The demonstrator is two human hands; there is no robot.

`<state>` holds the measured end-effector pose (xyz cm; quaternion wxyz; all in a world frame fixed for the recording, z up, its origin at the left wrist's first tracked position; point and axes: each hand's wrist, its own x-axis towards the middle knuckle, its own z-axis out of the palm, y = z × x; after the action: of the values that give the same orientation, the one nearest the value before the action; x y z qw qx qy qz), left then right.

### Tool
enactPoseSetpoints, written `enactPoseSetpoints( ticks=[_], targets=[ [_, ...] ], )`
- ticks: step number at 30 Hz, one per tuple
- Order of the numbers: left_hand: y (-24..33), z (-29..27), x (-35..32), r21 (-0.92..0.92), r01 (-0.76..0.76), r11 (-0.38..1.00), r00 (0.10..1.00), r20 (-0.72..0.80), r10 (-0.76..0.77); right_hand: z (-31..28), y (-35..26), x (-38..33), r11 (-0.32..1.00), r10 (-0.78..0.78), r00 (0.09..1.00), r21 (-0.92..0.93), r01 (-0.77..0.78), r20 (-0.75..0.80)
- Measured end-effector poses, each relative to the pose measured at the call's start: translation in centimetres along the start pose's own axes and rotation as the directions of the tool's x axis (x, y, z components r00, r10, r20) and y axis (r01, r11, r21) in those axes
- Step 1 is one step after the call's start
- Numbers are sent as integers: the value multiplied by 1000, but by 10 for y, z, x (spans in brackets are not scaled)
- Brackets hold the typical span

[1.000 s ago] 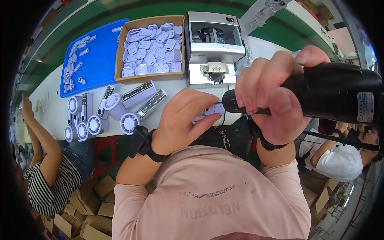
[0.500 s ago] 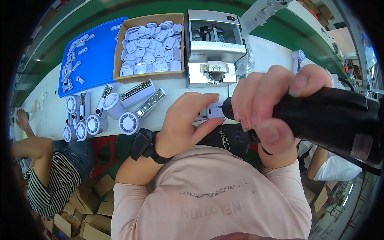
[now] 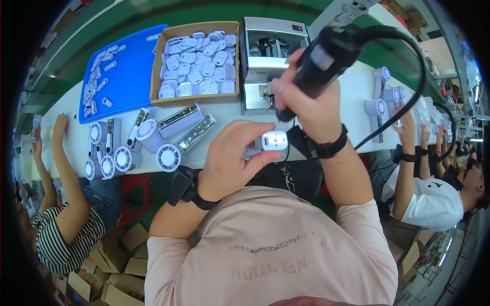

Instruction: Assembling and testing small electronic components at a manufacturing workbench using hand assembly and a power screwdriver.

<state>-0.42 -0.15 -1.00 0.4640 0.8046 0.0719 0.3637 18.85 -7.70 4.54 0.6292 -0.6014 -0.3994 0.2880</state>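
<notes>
A white holed piece (image 3: 274, 140) is held at the front edge of the desk (image 3: 352, 97), clamped between the thumb and fingers of the left hand (image 3: 235, 148). A black power screwdriver (image 3: 319, 64) is gripped by the right hand (image 3: 311, 107), its fingers wrapped around the body; the tip is seen near the piece. Beyond, a silver machine (image 3: 255, 69), a cardboard box (image 3: 196, 98) of similar pieces and a blue tray (image 3: 127, 76) are set in a row.

Factory workshop | long white bench (image 3: 354, 102) | box (image 3: 196, 99) of identical parts (image 3: 199, 66) | workers (image 3: 429, 201) alongside, probably more far right
</notes>
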Motion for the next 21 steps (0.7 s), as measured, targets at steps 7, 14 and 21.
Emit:
enactPoseSetpoints(
  ticks=[7, 14, 21],
  targets=[
    [-1, -3, 3, 45, -115, 992, 993, 34, 113, -13, -67, -27, 854, -418, 908, 337, 396, -7],
    [-1, 1, 9, 34, -183, 983, 983, 32, 182, 2, -75, -40, 891, -368, 924, 323, 319, 105],
    [0, 1, 6, 33, -171, 985, 985, 13, 171, -4, -74, -27, 912, -409, 871, 135, 387, 272]
  ],
)
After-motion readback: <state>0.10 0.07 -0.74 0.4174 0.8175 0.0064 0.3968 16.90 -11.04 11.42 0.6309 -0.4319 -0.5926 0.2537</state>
